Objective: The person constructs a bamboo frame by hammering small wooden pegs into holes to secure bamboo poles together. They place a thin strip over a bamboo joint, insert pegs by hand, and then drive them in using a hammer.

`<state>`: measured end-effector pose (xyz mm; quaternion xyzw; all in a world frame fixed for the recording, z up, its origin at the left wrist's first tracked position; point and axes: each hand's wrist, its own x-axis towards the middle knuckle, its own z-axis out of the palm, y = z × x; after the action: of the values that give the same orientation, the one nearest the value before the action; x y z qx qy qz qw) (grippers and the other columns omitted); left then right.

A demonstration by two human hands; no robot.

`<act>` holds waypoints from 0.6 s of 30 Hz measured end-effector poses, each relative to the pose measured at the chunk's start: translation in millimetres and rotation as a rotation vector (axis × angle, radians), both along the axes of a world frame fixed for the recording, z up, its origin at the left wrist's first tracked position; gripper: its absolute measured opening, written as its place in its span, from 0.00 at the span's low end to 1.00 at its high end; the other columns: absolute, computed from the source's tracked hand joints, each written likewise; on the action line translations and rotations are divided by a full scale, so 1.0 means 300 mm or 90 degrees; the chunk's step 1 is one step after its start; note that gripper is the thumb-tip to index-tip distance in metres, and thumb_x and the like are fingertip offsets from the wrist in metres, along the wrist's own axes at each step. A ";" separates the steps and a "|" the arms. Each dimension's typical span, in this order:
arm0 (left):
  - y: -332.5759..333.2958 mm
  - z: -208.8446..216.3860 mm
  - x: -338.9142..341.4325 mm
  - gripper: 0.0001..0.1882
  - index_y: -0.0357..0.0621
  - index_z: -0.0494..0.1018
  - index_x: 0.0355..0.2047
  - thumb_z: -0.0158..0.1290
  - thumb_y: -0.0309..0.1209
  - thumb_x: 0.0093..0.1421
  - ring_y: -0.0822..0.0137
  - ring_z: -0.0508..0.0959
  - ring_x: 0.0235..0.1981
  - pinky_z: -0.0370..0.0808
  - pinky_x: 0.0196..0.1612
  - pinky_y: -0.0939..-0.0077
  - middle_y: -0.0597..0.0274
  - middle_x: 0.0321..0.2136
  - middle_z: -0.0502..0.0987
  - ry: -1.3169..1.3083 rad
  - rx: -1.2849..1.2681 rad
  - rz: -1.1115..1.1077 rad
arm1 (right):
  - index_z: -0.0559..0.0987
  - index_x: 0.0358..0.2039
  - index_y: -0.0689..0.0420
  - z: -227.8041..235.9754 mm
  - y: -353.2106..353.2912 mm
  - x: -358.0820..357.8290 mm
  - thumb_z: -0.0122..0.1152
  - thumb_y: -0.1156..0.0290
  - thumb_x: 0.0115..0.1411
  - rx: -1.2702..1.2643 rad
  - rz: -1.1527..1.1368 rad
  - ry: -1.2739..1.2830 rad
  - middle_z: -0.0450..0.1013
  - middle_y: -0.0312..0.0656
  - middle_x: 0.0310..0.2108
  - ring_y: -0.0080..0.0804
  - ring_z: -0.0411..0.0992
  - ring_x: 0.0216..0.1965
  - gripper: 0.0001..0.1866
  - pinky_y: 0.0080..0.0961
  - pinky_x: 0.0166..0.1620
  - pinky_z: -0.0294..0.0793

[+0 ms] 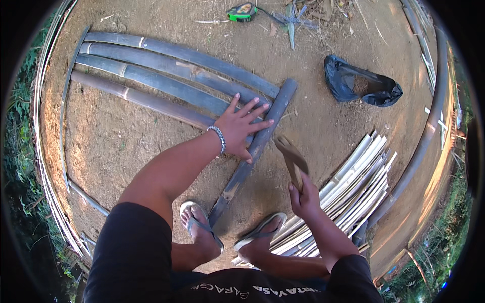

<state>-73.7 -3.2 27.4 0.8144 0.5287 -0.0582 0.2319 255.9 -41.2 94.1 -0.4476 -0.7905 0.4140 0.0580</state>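
My left hand [241,126] lies with its fingers spread over the ends of several split bamboo slats [166,90] and a dark bamboo crosspiece [289,96]. The slats run side by side toward the far left, and their near ends meet the crosspiece, partly under my hand. The crosspiece slants down toward my left foot. In my right hand [306,198], held to the right of the crosspiece, is a wooden-handled tool [291,155] with a flat brownish head; its exact kind cannot be made out. My fingers are closed around the handle.
A bundle of pale split bamboo strips [348,187] lies right of my feet. Beyond it sits an open black plastic bag [364,83]. A green and black tape measure [242,12] rests at the far edge. A thin strip [62,116] crosses the slats' far ends; a long bamboo pole [422,144] curves along the right.
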 end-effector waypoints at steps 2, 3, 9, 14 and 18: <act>-0.009 0.000 0.012 0.69 0.74 0.50 0.77 0.67 0.75 0.36 0.50 0.42 0.80 0.35 0.75 0.27 0.58 0.79 0.44 -0.013 -0.008 0.004 | 0.68 0.66 0.53 -0.009 -0.008 0.012 0.62 0.68 0.66 0.015 0.015 0.015 0.79 0.58 0.49 0.60 0.80 0.46 0.29 0.47 0.47 0.81; -0.007 0.005 0.016 0.69 0.73 0.49 0.78 0.66 0.75 0.38 0.50 0.41 0.80 0.34 0.75 0.27 0.59 0.79 0.43 -0.007 -0.019 0.002 | 0.68 0.67 0.54 -0.031 -0.015 0.020 0.63 0.69 0.66 0.018 0.030 -0.013 0.79 0.58 0.48 0.60 0.80 0.46 0.29 0.47 0.47 0.81; -0.022 0.028 0.017 0.68 0.73 0.49 0.78 0.66 0.75 0.39 0.51 0.40 0.80 0.33 0.75 0.28 0.59 0.80 0.43 0.007 -0.047 -0.007 | 0.71 0.65 0.56 -0.031 -0.007 -0.007 0.65 0.71 0.64 -0.018 0.015 -0.024 0.79 0.56 0.47 0.59 0.81 0.42 0.28 0.46 0.44 0.81; -0.011 -0.003 0.012 0.69 0.74 0.50 0.77 0.66 0.75 0.37 0.50 0.42 0.80 0.34 0.75 0.28 0.59 0.79 0.44 -0.018 -0.001 0.002 | 0.70 0.66 0.55 -0.072 -0.007 0.022 0.63 0.71 0.65 0.016 0.047 -0.004 0.79 0.58 0.48 0.61 0.80 0.44 0.28 0.46 0.46 0.81; 0.001 0.002 0.007 0.68 0.74 0.50 0.77 0.66 0.75 0.37 0.50 0.42 0.79 0.35 0.75 0.27 0.59 0.79 0.44 -0.004 -0.011 0.000 | 0.70 0.66 0.56 -0.123 -0.028 0.017 0.63 0.71 0.65 -0.068 0.004 -0.085 0.78 0.59 0.49 0.62 0.80 0.46 0.29 0.46 0.48 0.81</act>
<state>-71.5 -2.9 28.0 0.8127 0.5274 -0.0600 0.2403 260.9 -49.6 57.1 -0.4740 -0.7710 0.4248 -0.0197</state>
